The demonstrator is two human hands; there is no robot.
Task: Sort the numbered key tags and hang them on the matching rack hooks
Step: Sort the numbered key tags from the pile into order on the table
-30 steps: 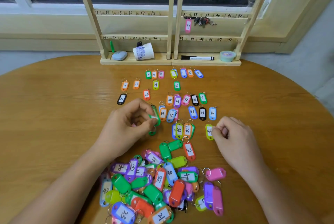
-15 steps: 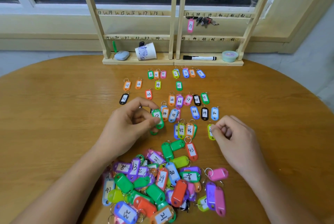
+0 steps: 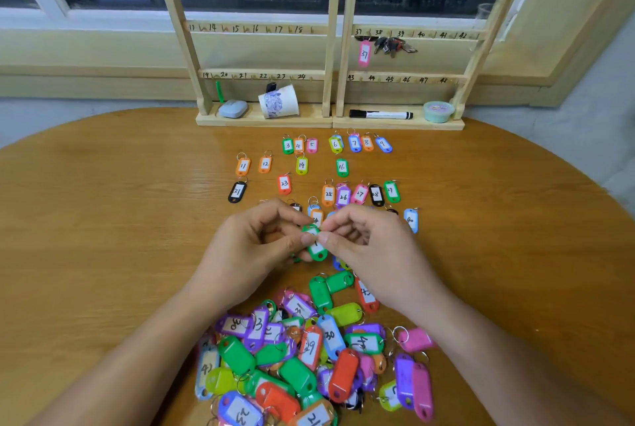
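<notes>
A green key tag (image 3: 316, 247) is pinched between the fingertips of my left hand (image 3: 247, 247) and my right hand (image 3: 371, 254) above the middle of the table. Its number is hidden by my fingers. Sorted tags (image 3: 336, 168) lie in rows beyond my hands, numbers up. A heap of unsorted tags (image 3: 309, 353) in several colours lies near the front edge. The wooden rack (image 3: 338, 30) with numbered hooks stands at the back; a pink tag 37 (image 3: 364, 54) and a bunch of keys (image 3: 393, 45) hang on it.
The round wooden table (image 3: 103, 219) carries everything. On the rack's base sit a tipped paper cup (image 3: 279, 102), a grey-blue case (image 3: 233, 108), a black marker (image 3: 380, 114) and a small green tub (image 3: 438, 111). A window lies behind.
My right hand left the yellow-green tag at the right and came left to meet my left hand; both now pinch the green tag, which has been lifted slightly.
</notes>
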